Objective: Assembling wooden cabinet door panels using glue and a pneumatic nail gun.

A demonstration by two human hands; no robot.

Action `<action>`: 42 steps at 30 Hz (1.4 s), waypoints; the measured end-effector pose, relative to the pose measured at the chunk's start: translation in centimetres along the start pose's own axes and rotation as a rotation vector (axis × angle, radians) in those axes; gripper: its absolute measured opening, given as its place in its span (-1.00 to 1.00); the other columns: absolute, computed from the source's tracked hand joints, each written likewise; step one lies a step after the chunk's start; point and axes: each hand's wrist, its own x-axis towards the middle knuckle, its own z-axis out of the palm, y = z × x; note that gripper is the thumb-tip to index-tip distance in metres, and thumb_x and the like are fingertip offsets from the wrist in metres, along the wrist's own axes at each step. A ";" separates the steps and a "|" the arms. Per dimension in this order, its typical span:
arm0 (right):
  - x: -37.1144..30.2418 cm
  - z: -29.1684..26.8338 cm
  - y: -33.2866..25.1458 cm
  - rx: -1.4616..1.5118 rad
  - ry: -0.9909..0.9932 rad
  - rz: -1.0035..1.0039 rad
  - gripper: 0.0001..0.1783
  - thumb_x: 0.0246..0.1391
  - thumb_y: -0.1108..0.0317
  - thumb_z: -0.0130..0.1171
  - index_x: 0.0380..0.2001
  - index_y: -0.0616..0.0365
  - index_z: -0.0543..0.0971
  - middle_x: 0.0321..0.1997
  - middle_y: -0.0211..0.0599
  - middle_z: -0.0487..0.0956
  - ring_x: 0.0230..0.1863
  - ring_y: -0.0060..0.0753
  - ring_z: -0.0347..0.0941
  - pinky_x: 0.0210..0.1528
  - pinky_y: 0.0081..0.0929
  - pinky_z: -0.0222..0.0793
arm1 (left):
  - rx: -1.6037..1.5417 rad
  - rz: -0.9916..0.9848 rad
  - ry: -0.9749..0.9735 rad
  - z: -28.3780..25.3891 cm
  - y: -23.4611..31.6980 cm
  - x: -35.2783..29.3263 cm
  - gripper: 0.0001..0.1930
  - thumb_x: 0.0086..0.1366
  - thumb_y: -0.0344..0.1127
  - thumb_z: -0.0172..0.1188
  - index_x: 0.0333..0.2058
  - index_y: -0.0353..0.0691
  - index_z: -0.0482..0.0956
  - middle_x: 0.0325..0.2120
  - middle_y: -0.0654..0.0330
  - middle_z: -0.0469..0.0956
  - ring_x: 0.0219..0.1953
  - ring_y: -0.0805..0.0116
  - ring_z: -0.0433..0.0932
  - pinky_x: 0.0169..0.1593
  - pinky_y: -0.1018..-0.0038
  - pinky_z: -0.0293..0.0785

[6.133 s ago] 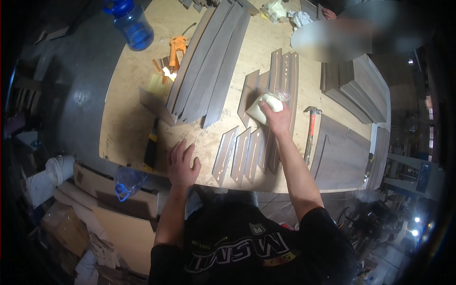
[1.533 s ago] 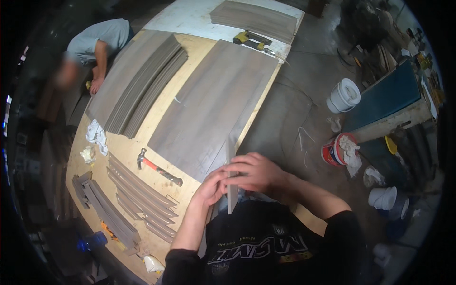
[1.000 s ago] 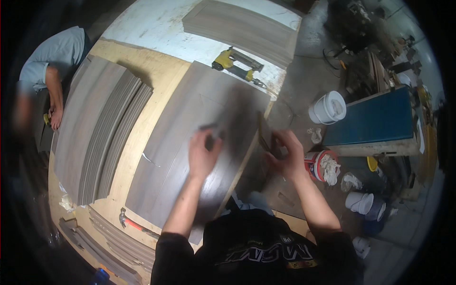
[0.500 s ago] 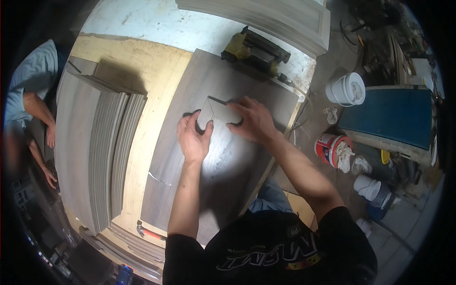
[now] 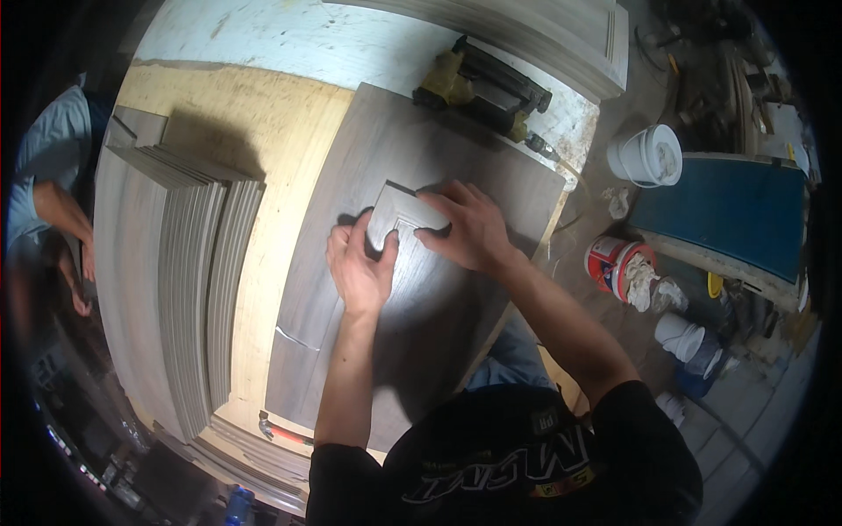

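Between my two hands is a small grey L-shaped corner piece of wood moulding [image 5: 392,203], with a stepped profile showing along its inner edge. My left hand [image 5: 360,270] grips its left leg between thumb and fingers. Thumb and fingers of my right hand [image 5: 471,230] close on the other leg. Beneath them a large grey-brown wood-grain panel [image 5: 351,167] lies on the workbench. A dark and yellow-green nail gun [image 5: 441,81] rests at the panel's far edge, beyond my right hand.
Stacked grey boards [image 5: 189,263] stand at left on the light wooden benchtop [image 5: 298,123]. A hammer [image 5: 288,433] lies near the bench's near edge. Framed panels [image 5: 544,35] sit at the far side. On the floor at right are a white bucket [image 5: 645,158] and a red bucket [image 5: 605,263]. Another person [image 5: 57,158] works at far left.
The corner piece has tilted in my hands, so its stepped inner profile now shows more. Both hands keep their hold. The whole view has shifted slightly.
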 end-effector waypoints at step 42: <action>1.1 -0.3 0.4 0.081 0.011 0.014 -0.47 -0.26 0.18 0.46 -0.08 -0.08 0.68 -0.20 -0.48 0.53 -0.14 -0.26 0.42 -0.07 -0.26 0.29 | -0.068 -0.028 -0.128 -0.5 1.2 1.0 -0.47 0.13 -0.39 0.43 0.10 -0.37 0.54 -0.14 0.02 0.50 -0.04 0.09 0.47 0.09 0.31 0.40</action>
